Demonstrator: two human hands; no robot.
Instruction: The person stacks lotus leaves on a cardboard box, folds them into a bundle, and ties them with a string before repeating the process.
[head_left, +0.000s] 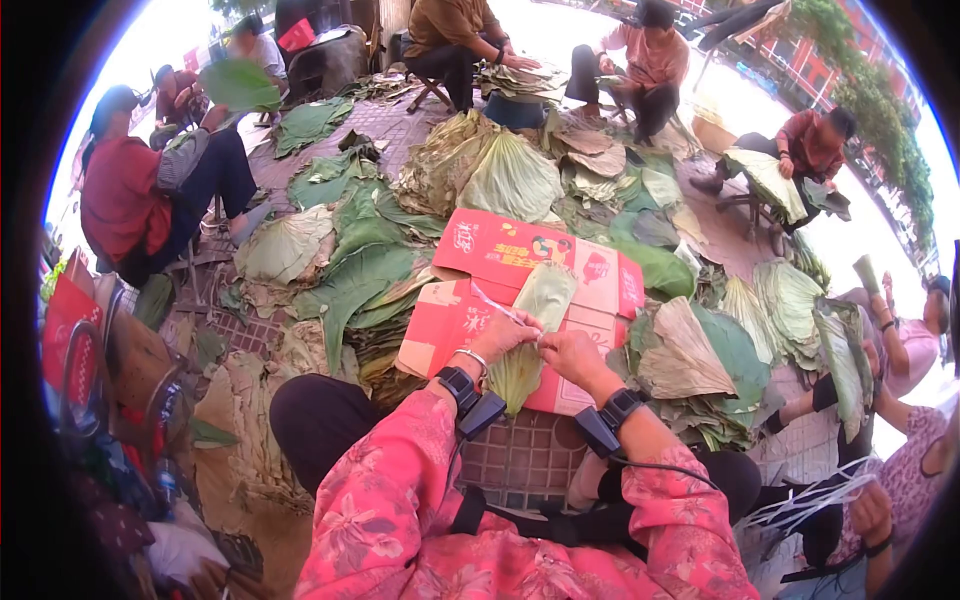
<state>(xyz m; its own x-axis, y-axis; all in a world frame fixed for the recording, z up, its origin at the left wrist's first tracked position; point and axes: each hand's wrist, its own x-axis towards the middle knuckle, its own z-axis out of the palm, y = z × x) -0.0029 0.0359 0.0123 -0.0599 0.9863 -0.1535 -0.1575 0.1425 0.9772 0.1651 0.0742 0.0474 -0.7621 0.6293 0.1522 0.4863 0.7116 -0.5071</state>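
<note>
A folded bundle of large pale green leaves (546,297) lies lengthwise over a flattened red cardboard box (470,243) in front of me. Its lower end (515,375) fans out toward my lap. My left hand (497,337) is closed at the bundle's middle, with a thin white strip (492,301) running out of its fingers to the upper left. Right beside it, my right hand (578,358) is pinched against the bundle's right side. What lies between its fingertips is too small to make out.
Stacks of large dried leaves (500,175) surround the cardboard, with greener leaves (365,265) at left and more piles (690,350) at right. Several people sit around on low stools. At lower right, another person's hand (872,515) is near white strips (815,500).
</note>
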